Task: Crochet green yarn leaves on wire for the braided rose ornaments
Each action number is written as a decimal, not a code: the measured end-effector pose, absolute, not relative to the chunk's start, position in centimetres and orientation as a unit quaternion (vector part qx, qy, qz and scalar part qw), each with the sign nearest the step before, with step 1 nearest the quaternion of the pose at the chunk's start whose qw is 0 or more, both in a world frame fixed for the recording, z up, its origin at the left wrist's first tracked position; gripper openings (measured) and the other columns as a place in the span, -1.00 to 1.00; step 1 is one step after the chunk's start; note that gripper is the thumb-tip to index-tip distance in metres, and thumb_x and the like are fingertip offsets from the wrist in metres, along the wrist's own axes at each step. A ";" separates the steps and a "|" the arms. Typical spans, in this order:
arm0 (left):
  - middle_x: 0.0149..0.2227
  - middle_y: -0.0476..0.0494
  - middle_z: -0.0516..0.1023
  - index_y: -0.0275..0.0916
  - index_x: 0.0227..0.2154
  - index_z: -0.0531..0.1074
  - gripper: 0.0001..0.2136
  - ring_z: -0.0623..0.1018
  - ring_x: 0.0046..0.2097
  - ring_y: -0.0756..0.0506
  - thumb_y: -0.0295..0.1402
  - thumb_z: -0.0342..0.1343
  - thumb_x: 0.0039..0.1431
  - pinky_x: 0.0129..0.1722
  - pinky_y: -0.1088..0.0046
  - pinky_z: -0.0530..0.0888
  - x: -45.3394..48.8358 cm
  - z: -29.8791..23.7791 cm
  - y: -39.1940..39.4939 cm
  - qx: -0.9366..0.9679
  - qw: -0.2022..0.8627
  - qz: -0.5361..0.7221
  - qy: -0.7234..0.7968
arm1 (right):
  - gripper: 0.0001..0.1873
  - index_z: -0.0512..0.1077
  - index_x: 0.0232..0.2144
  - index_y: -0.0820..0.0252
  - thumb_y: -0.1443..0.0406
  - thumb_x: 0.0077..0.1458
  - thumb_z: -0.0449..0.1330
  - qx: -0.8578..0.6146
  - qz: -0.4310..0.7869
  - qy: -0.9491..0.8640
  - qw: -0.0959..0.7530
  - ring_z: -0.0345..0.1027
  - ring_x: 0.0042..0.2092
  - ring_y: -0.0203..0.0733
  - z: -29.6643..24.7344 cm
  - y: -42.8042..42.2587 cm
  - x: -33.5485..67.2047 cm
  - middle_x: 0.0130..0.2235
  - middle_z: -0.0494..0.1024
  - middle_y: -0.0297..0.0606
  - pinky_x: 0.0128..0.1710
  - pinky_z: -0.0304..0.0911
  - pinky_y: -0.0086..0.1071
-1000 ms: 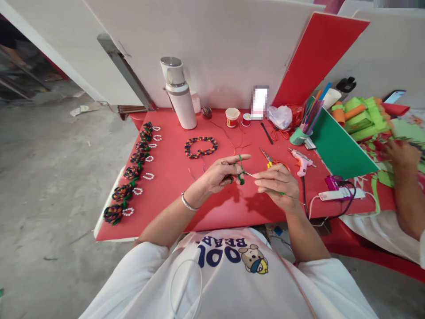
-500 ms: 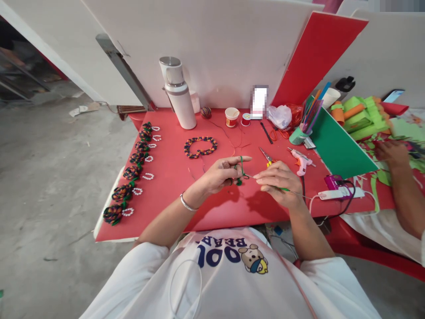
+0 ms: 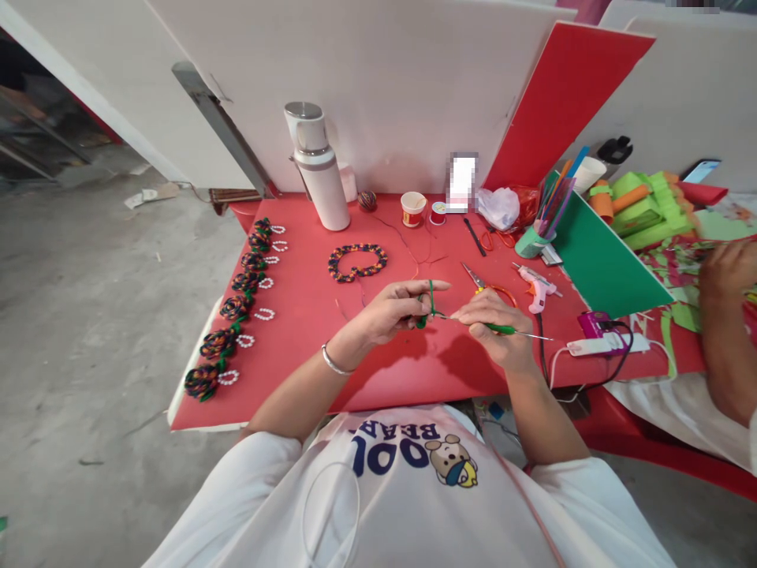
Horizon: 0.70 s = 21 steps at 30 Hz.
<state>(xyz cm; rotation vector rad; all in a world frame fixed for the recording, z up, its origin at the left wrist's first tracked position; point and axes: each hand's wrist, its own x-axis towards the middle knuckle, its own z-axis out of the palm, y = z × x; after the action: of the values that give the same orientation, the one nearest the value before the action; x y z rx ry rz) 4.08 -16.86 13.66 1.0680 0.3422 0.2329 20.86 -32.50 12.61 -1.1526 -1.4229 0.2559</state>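
Green yarn (image 3: 431, 298) is looped over the outstretched index finger of my left hand (image 3: 397, 309), whose other fingers pinch a small green piece of work. My right hand (image 3: 497, 327) grips a crochet hook (image 3: 502, 328) with a green handle. Its metal tip meets the yarn beside my left fingers; the other thin end sticks out to the right. Beyond my left hand lies a braided multicoloured ring (image 3: 358, 263) on the red table (image 3: 378, 371). Scissors (image 3: 478, 278) lie just past my right hand, partly covered by it.
Several dark yarn rosettes with bead loops (image 3: 218, 344) line the left edge. At the back stand a white thermos (image 3: 322, 181), a paper cup (image 3: 413, 210) and a thread spool (image 3: 438, 212). A glue gun (image 3: 539, 288) and power strip (image 3: 603, 345) lie right, near a co-worker's arm (image 3: 725, 331).
My right hand has turned, so the hook's green handle shows more and more of the scissors is visible. My left hand stays nearly still. The co-worker's hand has moved right.
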 end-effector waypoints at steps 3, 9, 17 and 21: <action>-0.46 -0.02 0.48 -0.31 0.06 0.58 -0.48 0.32 -0.57 0.12 -0.42 0.31 -0.06 -0.60 0.55 0.08 4.1 13.5 -16.9 0.514 0.837 0.114 0.149 | -0.86 0.68 -0.19 -0.16 0.18 0.22 0.31 -0.501 0.123 -0.578 0.632 0.53 -0.23 -0.07 11.9 -32.2 20.4 -0.25 0.74 -0.32 -0.14 0.37 -0.08; -0.41 -0.09 0.57 -0.30 0.16 0.50 -0.41 0.50 -0.45 0.03 -0.33 0.40 0.03 -0.52 0.56 0.24 4.2 13.0 -17.3 0.557 0.805 0.152 0.132 | -0.87 0.67 -0.21 -0.17 0.14 0.23 0.30 -0.527 0.109 -0.519 0.665 0.54 -0.19 -0.07 10.7 -31.5 18.6 -0.23 0.73 -0.33 -0.10 0.40 -0.07; -0.49 -0.01 0.56 -0.40 0.28 0.36 -0.24 0.55 -0.42 0.02 -0.40 0.43 -0.02 -0.33 0.51 0.44 4.2 12.8 -17.6 0.595 0.764 0.215 0.132 | -0.85 0.66 -0.17 -0.16 0.22 0.23 0.32 -0.522 0.043 -0.519 0.675 0.56 -0.13 -0.11 9.9 -30.8 17.6 -0.17 0.72 -0.32 -0.06 0.43 -0.12; -0.46 -0.02 0.59 -0.38 0.30 0.34 -0.22 0.58 -0.40 0.01 -0.42 0.42 -0.04 -0.31 0.51 0.46 4.1 12.3 -17.6 0.590 0.767 0.214 0.136 | -0.85 0.66 -0.17 -0.14 0.15 0.22 0.32 -0.511 0.071 -0.527 0.675 0.58 -0.08 -0.10 9.1 -30.5 18.0 -0.11 0.72 -0.31 -0.02 0.46 -0.12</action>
<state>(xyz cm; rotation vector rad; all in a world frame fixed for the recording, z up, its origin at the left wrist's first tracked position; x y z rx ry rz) 4.11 -17.56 12.26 1.2818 0.2943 0.4644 18.02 -30.47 9.06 -1.1489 -1.1862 0.1607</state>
